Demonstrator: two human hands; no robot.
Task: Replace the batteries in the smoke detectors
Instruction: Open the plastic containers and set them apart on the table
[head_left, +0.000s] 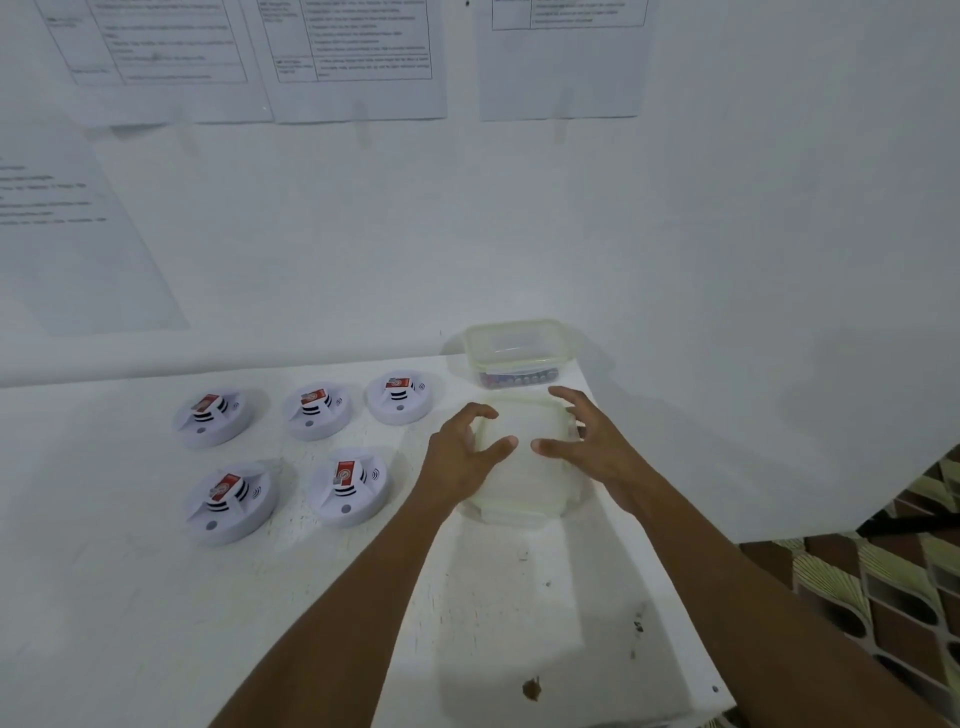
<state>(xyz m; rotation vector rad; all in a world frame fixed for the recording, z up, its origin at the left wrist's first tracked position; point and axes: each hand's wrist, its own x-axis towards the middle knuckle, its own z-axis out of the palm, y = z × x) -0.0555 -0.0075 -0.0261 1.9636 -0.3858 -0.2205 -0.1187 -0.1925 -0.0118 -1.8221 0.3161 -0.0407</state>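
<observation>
White tabletop below a paper-hung wall carries five smoke detectors at nine o'clock of a lidded container; left hand and right hand arch over it, fingers spread, clasping nothing. At twelve o'clock an open tub holds batteries. Likely step: opening the container; next, both hands must catch its edges and lift.

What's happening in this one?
A person at a white table has the left hand and right hand curved over the far corners of a translucent plastic container; whether they grip it isn't clear. Behind it, an open container holds batteries. Five smoke detectors sit to the left, untouched.
</observation>
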